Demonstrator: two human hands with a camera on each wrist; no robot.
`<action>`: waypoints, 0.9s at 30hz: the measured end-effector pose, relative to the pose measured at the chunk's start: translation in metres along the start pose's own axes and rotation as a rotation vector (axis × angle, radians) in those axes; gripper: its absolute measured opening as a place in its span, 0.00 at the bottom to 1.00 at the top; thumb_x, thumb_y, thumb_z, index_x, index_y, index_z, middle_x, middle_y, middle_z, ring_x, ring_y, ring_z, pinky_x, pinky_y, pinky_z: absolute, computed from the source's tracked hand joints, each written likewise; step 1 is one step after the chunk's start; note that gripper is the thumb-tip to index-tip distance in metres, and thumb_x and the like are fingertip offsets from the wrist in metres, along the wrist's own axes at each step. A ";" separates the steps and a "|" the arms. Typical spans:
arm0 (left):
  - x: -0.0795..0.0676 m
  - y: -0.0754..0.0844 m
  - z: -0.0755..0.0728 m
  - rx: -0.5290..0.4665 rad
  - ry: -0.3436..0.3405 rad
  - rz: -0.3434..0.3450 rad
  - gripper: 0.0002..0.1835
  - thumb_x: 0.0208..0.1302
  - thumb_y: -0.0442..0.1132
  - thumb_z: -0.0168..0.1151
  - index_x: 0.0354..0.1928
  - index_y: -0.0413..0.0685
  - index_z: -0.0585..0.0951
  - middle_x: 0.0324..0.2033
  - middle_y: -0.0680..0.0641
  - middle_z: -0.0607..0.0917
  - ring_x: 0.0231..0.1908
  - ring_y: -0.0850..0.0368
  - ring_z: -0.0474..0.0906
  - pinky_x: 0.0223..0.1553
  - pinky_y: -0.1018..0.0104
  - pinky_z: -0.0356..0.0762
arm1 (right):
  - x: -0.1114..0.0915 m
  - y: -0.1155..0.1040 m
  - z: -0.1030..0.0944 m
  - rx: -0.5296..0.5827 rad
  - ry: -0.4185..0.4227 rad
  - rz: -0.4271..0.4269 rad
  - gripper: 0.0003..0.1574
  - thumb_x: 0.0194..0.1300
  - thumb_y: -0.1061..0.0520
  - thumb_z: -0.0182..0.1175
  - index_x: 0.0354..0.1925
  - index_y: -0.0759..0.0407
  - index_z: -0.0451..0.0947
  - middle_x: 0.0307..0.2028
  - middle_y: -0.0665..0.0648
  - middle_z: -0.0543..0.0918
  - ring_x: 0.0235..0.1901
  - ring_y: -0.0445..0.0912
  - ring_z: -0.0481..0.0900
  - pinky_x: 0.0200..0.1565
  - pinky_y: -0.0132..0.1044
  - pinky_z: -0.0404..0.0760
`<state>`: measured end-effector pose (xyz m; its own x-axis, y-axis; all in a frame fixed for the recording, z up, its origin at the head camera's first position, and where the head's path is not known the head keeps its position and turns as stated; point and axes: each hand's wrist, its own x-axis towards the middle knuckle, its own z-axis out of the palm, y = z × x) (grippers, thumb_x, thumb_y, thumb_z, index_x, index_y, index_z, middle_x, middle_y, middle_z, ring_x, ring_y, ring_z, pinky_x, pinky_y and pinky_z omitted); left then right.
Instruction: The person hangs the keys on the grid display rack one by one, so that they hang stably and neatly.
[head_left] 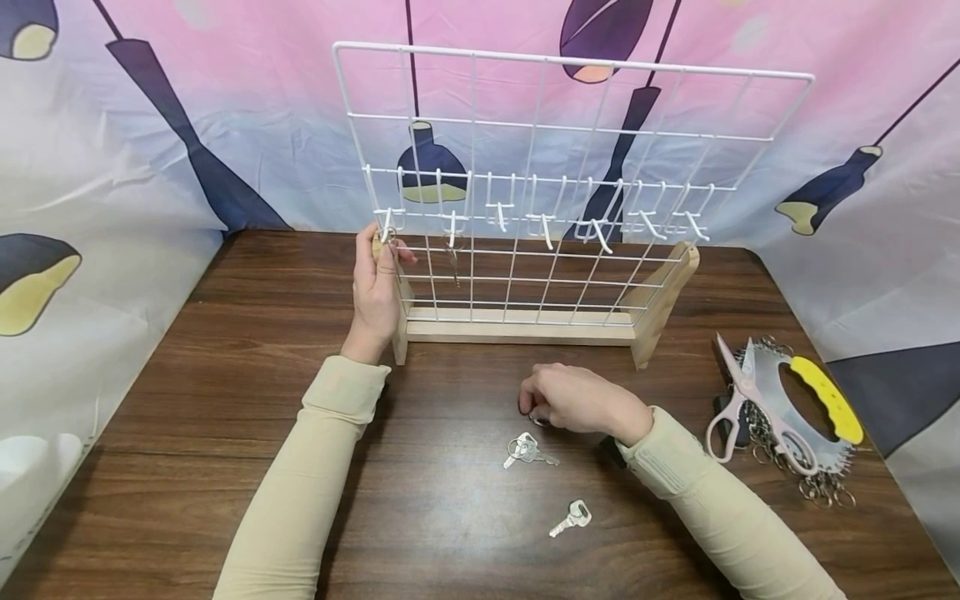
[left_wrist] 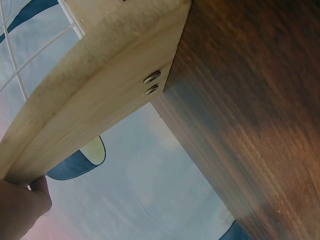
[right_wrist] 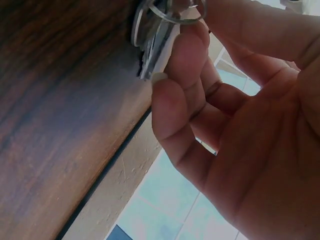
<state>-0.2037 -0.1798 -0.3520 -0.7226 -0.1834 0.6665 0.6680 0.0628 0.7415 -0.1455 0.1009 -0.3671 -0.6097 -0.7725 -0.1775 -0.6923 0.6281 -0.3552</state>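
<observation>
My left hand (head_left: 377, 287) grips the wooden left side post (left_wrist: 95, 95) of a white wire grid rack (head_left: 573, 58). Hooks run in a row along the grid; a ring shows at the leftmost hook (head_left: 387, 227), and a key (head_left: 454, 265) hangs from the second. Just above the table, in front of the rack, my right hand (head_left: 581, 398) pinches a key ring with keys (right_wrist: 155, 42); thumb and fingers partly hide it. Below that hand lie some ringed keys (head_left: 525, 450), and nearer the front a single key (head_left: 572, 518).
At the table's right side, pink-handled scissors (head_left: 742, 392) lie over a toothed metal plate with a yellow handle (head_left: 825, 400). Several small rings (head_left: 825, 492) are beside it. A printed cloth (head_left: 262, 125) stands behind the brown wooden table (head_left: 187, 417).
</observation>
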 end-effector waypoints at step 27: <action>0.001 0.001 0.000 -0.008 0.001 0.010 0.18 0.76 0.34 0.37 0.58 0.27 0.63 0.34 0.33 0.72 0.36 0.45 0.74 0.48 0.62 0.77 | -0.004 0.000 -0.005 0.068 -0.015 0.029 0.04 0.60 0.62 0.59 0.32 0.53 0.76 0.31 0.46 0.73 0.29 0.39 0.72 0.32 0.33 0.74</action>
<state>-0.2039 -0.1795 -0.3511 -0.7161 -0.1836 0.6734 0.6763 0.0565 0.7345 -0.1449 0.1039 -0.3618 -0.6228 -0.7559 -0.2020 -0.6464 0.6425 -0.4115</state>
